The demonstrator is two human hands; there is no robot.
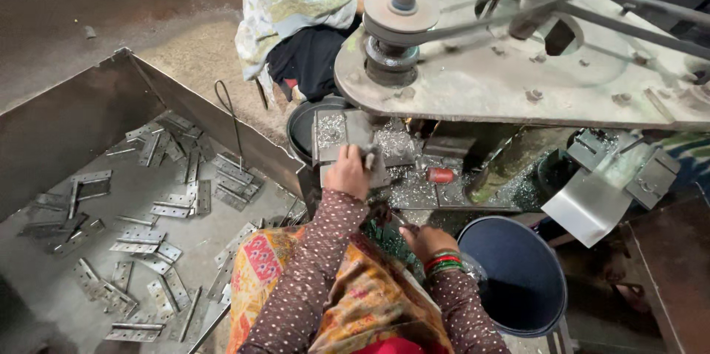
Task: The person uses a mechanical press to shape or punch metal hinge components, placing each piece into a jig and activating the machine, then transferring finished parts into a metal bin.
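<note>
While the left hand (347, 171) presses a metal hinge (367, 159) flat on the swarf-strewn machine bed (414, 187), fingers closed on it, the right hand (425, 239) rests loosely curled and empty near the lap. Judged mid-machining; next calls for steady positioning. More hinges (140, 236) fill the tray (66, 125) at left; a blue bucket (518, 272) stands right.

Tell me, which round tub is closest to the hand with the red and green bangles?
The dark blue bucket, right beside the right hand. The other round black tub sits farther off, up near the left hand at the machine.
</note>
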